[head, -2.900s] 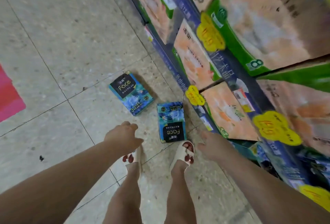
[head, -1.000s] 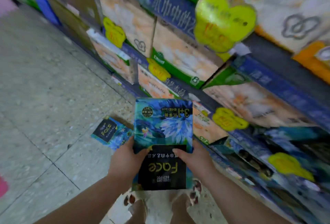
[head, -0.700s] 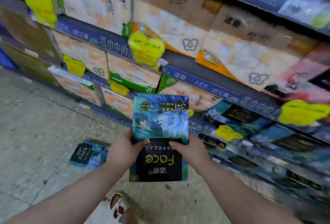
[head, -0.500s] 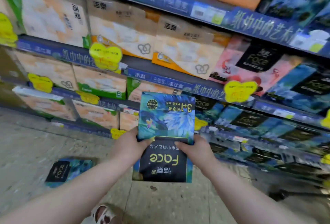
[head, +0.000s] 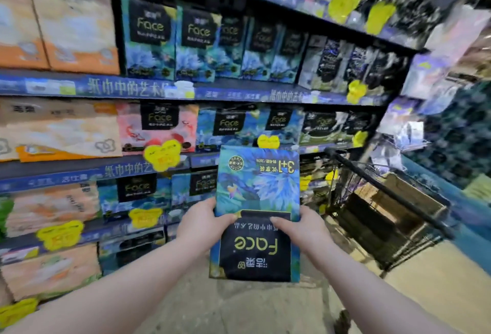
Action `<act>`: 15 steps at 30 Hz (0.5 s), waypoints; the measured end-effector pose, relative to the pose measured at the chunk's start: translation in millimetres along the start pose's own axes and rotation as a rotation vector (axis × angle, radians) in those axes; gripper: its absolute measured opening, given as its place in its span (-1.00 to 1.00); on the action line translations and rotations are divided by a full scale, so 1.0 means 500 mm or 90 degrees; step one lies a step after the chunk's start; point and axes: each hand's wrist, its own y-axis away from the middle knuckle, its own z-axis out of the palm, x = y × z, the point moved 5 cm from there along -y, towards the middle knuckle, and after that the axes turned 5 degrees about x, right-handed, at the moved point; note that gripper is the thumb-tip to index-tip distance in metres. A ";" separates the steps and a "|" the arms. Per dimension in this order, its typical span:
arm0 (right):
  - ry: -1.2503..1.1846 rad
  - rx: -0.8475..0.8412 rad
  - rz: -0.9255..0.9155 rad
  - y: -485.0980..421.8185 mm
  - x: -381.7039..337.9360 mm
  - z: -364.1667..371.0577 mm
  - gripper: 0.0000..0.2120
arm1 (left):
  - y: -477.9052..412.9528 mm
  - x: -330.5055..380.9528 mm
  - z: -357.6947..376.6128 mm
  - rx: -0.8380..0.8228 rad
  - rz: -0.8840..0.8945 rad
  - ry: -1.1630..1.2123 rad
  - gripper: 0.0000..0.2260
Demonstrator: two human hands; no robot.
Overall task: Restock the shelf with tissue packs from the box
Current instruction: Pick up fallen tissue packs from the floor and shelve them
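I hold a blue flowered "Face" tissue pack (head: 259,192) upside down in front of the shelves, at chest height. My left hand (head: 200,223) grips its left edge with the thumb across the front. On the other edge my right hand (head: 300,230) grips the same way. Matching blue "Face" packs (head: 172,41) stand in a row on the upper shelf (head: 239,93), and more sit on the two shelves below. A brown cardboard box (head: 398,200) lies in a black wire trolley at the right.
Orange and white tissue bundles (head: 61,27) fill the left part of the shelving. Yellow price tags (head: 162,152) hang from the shelf edges. The black trolley (head: 385,211) stands close on my right. Pale tiled floor (head: 265,307) lies below my arms.
Both hands picked the pack up from the floor and raised it. My view swung up and to the right along the shelves; the second pack on the floor has left the view.
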 end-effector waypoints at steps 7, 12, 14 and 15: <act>-0.027 0.077 -0.006 -0.099 0.015 -0.131 -0.65 | -0.089 0.162 0.059 -0.030 0.093 -0.015 -0.78; -0.008 0.118 -0.029 -0.214 -0.038 -0.183 -0.67 | -0.218 0.258 0.077 -0.034 0.156 -0.022 -0.76; 0.001 0.141 -0.061 -0.278 -0.075 -0.202 -0.70 | -0.283 0.293 0.075 -0.018 0.174 -0.030 -0.73; 0.004 0.151 -0.076 -0.312 -0.097 -0.210 -0.70 | -0.318 0.310 0.072 -0.007 0.181 -0.025 -0.73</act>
